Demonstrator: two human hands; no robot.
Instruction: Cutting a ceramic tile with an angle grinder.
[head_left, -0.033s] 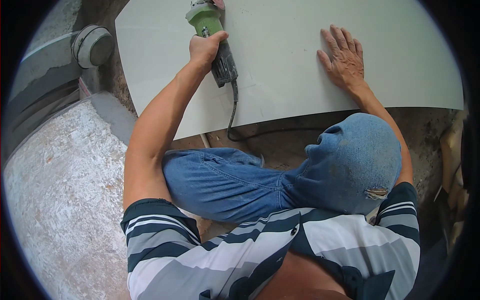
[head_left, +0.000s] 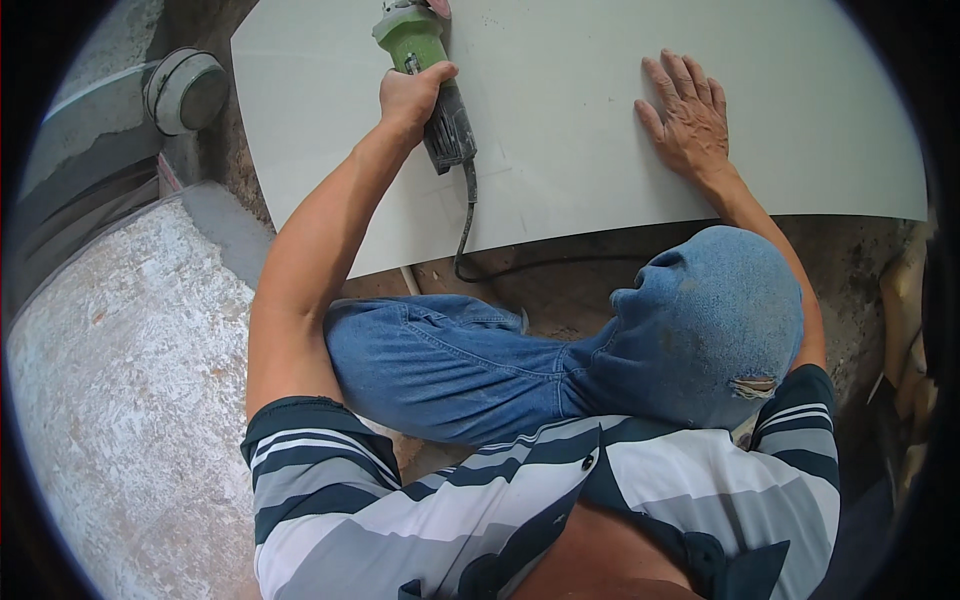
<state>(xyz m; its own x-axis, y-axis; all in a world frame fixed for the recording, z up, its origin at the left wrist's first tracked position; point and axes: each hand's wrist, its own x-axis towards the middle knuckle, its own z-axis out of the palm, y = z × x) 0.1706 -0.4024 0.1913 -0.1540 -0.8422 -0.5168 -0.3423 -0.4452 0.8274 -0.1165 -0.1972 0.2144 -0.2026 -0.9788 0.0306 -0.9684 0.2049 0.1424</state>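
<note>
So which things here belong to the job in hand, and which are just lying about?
In the job:
grinder, gripped by the left hand
grinder's cord
pale sheet, under the flat right hand

Seemingly just lying about:
round container, upper left
rough whitish slab, left

So the surface (head_left: pixel 560 150) is a big off-white board, smooth and flat-looking. A green and black grinder (head_left: pixel 447 120) is over its left part, can't tell if it's actually resting there. Black cord (head_left: pixel 471 190) hangs off the back and crosses the near edge. Few dark specks (head_left: pixel 612 99) around the middle, plus faint lines (head_left: pixel 500 163) beside the cord. Right grip (head_left: pixel 692 125), a bare hand, lies palm down on the right part.
</note>
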